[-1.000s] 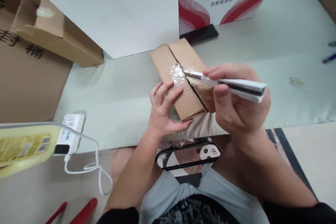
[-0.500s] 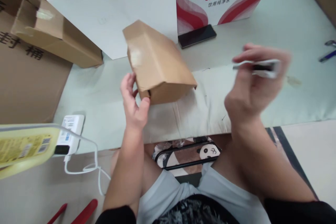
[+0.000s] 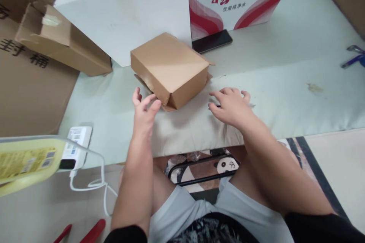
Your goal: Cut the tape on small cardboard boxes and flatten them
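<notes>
A brown cardboard box [image 3: 171, 60] lies tilted on the pale cloth-covered table, with loose flaps showing along its lower edges. My left hand [image 3: 145, 108] is at the box's near left corner, fingers spread and apart; whether a fingertip touches the cardboard I cannot tell. To the right of the box, my right hand [image 3: 230, 106] is palm down, low over the cloth. Its fingers are loosely bent around what looks like a small utility knife [image 3: 218, 105]. Only a dark bit by the thumb and a pale end beyond the hand show; the palm hides the rest.
Behind the box stand a white carton [image 3: 122, 19] and a red-and-white carton [image 3: 239, 0], with a black phone [image 3: 213, 41] before them. Cardboard boxes [image 3: 65, 41] fill the left. A white power adapter [image 3: 76, 144] with a cable sits near-left; a blue-handled tool [image 3: 353, 60] lies far right.
The box has tipped over from its raised, slanted position to a flatter one, and my left fingers have come away from its side. My right hand has moved left and down toward the table.
</notes>
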The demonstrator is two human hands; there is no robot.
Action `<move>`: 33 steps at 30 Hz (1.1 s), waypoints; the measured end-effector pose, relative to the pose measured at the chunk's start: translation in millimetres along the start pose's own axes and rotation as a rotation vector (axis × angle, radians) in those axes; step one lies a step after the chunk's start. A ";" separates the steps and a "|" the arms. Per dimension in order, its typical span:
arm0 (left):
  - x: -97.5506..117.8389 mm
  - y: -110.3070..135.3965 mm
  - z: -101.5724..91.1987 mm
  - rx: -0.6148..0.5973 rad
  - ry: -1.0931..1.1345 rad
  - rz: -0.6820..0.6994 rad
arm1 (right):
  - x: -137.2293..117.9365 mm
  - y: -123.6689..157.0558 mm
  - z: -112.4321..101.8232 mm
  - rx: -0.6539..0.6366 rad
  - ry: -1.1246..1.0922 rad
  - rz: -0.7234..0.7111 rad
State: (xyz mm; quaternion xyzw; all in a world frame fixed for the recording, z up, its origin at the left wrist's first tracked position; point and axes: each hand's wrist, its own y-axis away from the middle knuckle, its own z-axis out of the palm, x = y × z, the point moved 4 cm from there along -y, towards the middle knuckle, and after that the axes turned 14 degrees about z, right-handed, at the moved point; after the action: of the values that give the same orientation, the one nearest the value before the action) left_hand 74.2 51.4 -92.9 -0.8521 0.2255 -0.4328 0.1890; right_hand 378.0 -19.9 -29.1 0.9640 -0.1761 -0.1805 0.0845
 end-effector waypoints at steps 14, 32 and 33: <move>70.3 -5.5 9.3 0.120 -0.259 0.100 | -20.4 -16.9 10.8 -0.016 -0.578 -0.302; 68.5 -18.5 -15.4 0.148 -0.041 -0.061 | -12.0 -8.4 2.5 -0.069 -0.696 -0.450; 68.1 -18.3 -15.3 0.142 -0.025 -0.076 | -11.4 -8.1 -0.7 -0.051 -0.712 -0.451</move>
State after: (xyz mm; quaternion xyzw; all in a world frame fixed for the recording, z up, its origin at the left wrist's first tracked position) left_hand 101.3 27.2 -30.6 -0.8499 0.1594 -0.4437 0.2355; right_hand 370.8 -8.2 -26.7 0.8534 0.0257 -0.5207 0.0007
